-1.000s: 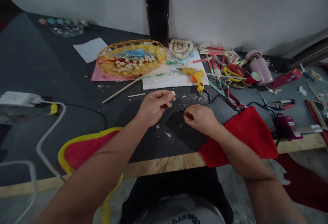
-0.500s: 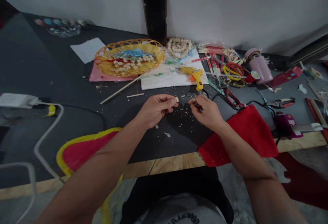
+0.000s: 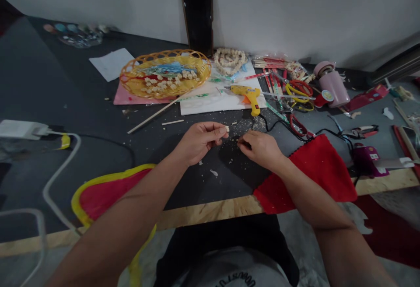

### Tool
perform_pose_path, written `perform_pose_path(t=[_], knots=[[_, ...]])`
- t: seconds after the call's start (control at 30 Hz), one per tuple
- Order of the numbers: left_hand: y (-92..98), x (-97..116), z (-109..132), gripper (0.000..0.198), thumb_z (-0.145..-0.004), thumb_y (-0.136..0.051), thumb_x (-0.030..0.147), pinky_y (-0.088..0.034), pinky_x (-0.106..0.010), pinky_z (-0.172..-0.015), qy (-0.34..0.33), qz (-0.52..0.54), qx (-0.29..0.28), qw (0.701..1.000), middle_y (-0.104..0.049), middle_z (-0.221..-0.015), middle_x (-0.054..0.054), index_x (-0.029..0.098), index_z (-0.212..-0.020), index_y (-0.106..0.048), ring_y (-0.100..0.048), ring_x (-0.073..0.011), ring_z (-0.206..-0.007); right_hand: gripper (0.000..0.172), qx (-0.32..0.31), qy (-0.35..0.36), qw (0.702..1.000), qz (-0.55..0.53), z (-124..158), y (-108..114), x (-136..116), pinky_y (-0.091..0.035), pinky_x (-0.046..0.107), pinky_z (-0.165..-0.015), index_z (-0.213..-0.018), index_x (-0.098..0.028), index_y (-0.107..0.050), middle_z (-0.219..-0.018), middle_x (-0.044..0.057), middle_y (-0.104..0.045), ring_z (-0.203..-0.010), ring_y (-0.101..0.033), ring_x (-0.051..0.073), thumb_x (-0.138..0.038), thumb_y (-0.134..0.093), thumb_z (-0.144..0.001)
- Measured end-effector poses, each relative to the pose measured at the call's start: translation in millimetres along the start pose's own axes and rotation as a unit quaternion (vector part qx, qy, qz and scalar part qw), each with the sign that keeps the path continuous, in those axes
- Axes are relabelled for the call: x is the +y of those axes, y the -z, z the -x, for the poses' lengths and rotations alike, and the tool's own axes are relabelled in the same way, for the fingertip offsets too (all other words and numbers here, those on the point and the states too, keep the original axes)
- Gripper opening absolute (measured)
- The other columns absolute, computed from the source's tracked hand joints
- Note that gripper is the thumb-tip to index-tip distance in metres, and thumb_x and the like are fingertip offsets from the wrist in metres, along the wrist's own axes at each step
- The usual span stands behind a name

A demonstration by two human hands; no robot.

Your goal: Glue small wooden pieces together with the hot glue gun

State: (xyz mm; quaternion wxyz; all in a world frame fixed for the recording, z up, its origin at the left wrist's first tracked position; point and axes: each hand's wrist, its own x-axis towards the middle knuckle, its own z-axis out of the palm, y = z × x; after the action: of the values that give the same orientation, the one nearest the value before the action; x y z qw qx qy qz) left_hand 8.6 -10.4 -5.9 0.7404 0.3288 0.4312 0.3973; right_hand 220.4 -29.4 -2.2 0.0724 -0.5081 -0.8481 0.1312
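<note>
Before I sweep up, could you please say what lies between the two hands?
In the head view, pale crumbs on the dark tabletop lie between the left hand and the right hand.

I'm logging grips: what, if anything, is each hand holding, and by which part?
Left hand: a small pale piece, pinched at its palm-side end between thumb and fingers. Right hand: cannot be told.

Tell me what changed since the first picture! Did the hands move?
Yes! The left hand, still pinching a small pale piece, moved a little right and nearer the person's body. The right hand went forward, then came back; whether it holds anything is hard to see. The yellow glue gun and the basket stayed put.
</note>
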Motion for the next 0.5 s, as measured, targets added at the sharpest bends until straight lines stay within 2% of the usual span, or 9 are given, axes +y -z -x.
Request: perform_pose_path(t=[0.03,0.1,0.17,0.23,0.37,0.5], knots=[[0.2,0,0,0.039,-0.052,-0.094,0.041,-0.040,-0.019,-0.053,0.004,-0.003,-0.001,1.000,-0.070,-0.070,-0.002,0.015,-0.074,-0.075,-0.051,-0.0055,-0.055,0.012,0.016,0.009,1.000,-0.008,0,0,1,-0.046,0.028,-0.067,-0.088,-0.019,-0.068,-0.089,0.006,-0.073,-0.080,-0.067,0.019,-0.024,-0.058,-0.092],[0.2,-1,0,0.039,-0.052,-0.094,0.040,-0.041,-0.019,-0.054,0.014,-0.010,-0.007,1.000,-0.070,-0.070,-0.003,0.015,-0.074,-0.075,-0.053,-0.0060,-0.056,0.012,0.087,0.030,0.994,-0.054,0,0,2,-0.049,0.029,-0.070,-0.087,-0.020,-0.066,-0.089,0.007,-0.072,-0.081,-0.067,0.019,-0.023,-0.057,-0.093],[-0.3,-1,1,0.038,-0.052,-0.094,0.039,-0.042,-0.019,-0.055,0.022,-0.017,-0.019,0.999,-0.070,-0.071,-0.003,0.015,-0.074,-0.076,-0.054,-0.0067,-0.057,0.013,0.178,0.058,0.975,-0.120,0,2,0,-0.052,0.030,-0.074,-0.086,-0.020,-0.064,-0.089,0.006,-0.072,-0.084,-0.067,0.018,-0.024,-0.055,-0.095],[-1.4,0,2,0.037,-0.053,-0.094,0.039,-0.042,-0.020,-0.056,0.031,-0.025,-0.039,0.998,-0.070,-0.071,-0.004,0.015,-0.074,-0.076,-0.055,-0.0072,-0.058,0.012,0.232,0.092,0.953,-0.171,1,3,-4,-0.055,0.031,-0.075,-0.086,-0.021,-0.063,-0.088,0.006,-0.071,-0.084,-0.067,0.018,-0.025,-0.056,-0.096],[-4.9,2,6,0.036,-0.052,-0.095,0.039,-0.043,-0.019,-0.057,0.049,-0.034,-0.067,0.996,-0.071,-0.070,-0.004,0.015,-0.072,-0.076,-0.056,-0.0080,-0.060,0.012,0.257,0.142,0.935,-0.198,2,2,-13,-0.056,0.031,-0.073,-0.084,-0.022,-0.062,-0.086,0.006,-0.070,-0.080,-0.067,0.017,-0.024,-0.057,-0.095],[-7.4,3,9,0.037,-0.051,-0.095,0.040,-0.043,-0.019,-0.056,0.053,-0.033,-0.075,0.995,-0.070,-0.068,-0.004,0.015,-0.070,-0.076,-0.057,-0.0086,-0.060,0.015,0.272,0.149,0.933,-0.181,2,1,-15,-0.056,0.029,-0.070,-0.082,-0.022,-0.061,-0.083,0.005,-0.070,-0.078,-0.067,0.016,-0.026,-0.057,-0.096]])
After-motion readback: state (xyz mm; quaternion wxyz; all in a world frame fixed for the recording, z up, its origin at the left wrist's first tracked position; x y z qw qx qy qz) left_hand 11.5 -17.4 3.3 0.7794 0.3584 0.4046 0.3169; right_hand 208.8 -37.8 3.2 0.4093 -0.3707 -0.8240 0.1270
